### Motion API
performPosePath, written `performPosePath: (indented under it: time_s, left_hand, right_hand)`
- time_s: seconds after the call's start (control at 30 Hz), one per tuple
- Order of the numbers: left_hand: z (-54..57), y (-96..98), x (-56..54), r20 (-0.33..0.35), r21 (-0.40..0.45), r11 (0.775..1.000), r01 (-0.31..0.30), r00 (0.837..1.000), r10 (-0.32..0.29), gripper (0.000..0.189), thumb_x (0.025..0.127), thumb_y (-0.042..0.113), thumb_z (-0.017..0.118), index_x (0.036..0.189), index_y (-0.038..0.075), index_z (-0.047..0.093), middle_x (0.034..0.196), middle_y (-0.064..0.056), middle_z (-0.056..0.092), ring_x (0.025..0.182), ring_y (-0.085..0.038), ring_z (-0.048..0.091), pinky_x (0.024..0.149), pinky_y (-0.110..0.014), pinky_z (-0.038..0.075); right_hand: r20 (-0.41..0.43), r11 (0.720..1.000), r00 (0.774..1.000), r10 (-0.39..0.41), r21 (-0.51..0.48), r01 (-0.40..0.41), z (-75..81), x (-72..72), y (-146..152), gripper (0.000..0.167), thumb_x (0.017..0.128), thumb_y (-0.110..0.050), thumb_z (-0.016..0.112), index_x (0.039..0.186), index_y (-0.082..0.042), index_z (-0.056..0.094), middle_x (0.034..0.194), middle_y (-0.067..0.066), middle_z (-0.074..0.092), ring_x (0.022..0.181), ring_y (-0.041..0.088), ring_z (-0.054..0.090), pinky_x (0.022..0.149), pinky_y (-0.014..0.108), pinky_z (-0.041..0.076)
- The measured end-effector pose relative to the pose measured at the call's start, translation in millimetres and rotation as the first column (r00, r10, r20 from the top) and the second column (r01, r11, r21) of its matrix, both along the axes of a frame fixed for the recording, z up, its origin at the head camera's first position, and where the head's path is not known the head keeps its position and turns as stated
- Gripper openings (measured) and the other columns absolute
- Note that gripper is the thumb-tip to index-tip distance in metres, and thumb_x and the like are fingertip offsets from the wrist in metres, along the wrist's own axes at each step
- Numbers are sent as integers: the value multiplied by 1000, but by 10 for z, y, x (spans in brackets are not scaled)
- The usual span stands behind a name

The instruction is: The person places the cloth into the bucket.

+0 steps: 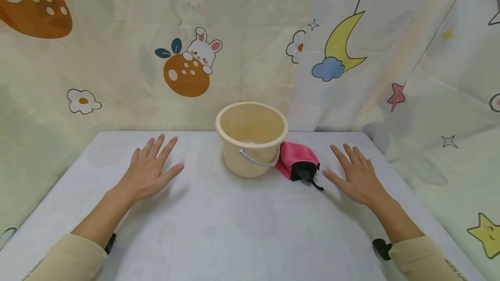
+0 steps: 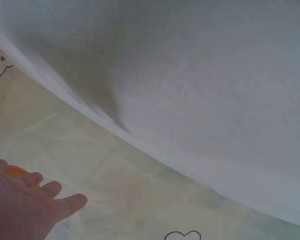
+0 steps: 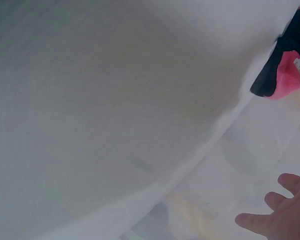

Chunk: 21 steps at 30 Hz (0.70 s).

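A cream bucket (image 1: 250, 159) with a pale handle stands upright toward the back of the table. Against its right side lies a soft pink-and-black fabric item (image 1: 298, 155) with a thin black strap; a white label on it shows in the right wrist view. My left hand (image 1: 146, 174), fingers spread and palm down, is over the table left of the bucket and holds nothing. To the right of the fabric item, my right hand (image 1: 355, 177) is also spread, its thumb pointing toward the black strap, with nothing held.
White cloth covers the table (image 1: 242, 229). Behind it and along both sides hang pale curtains (image 1: 250, 47) printed with rabbits, a moon, flowers and stars. A black wrist device (image 1: 382, 248) shows at the right sleeve.
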<state>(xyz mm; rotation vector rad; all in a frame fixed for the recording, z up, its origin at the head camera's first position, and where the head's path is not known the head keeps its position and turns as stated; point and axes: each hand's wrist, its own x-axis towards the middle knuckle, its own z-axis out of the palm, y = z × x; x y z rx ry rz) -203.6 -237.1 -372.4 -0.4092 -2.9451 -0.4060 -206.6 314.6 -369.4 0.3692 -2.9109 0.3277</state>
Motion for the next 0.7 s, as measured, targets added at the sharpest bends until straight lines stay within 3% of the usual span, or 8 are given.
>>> performPosePath:
  time_s: [0.23, 0.5, 0.7]
  left_hand:
    - [25, 15, -22, 59, 106, 994, -12, 998, 6, 81, 105, 60, 38, 167, 16, 10, 169, -27, 8, 152, -55, 8, 114, -78, 7]
    - [17, 41, -90, 97, 211, 978, -6, 995, -15, 79, 106, 57, 37, 167, 15, 8, 168, -28, 8, 152, -56, 9, 115, -75, 10]
    - [18, 81, -97, 124, 281, 960, -4, 992, -32, 78, 107, 56, 36, 167, 17, 6, 169, -27, 6, 152, -55, 9, 115, -76, 12]
  right_hand:
    - [16, 997, 999, 30, -74, -29, 17, -7, -82, 83, 99, -55, 56, 164, -16, 23, 163, 31, 21, 148, 58, 17, 108, 82, 16]
    - [68, 989, 997, 27, -144, -17, 49, -5, -144, 83, 100, -54, 56, 166, -18, 18, 166, 27, 17, 146, 55, 22, 102, 81, 31]
    - [69, 982, 997, 43, -188, -29, 49, -19, -198, 85, 99, -51, 62, 165, -18, 20, 165, 27, 20, 146, 54, 23, 103, 79, 34]
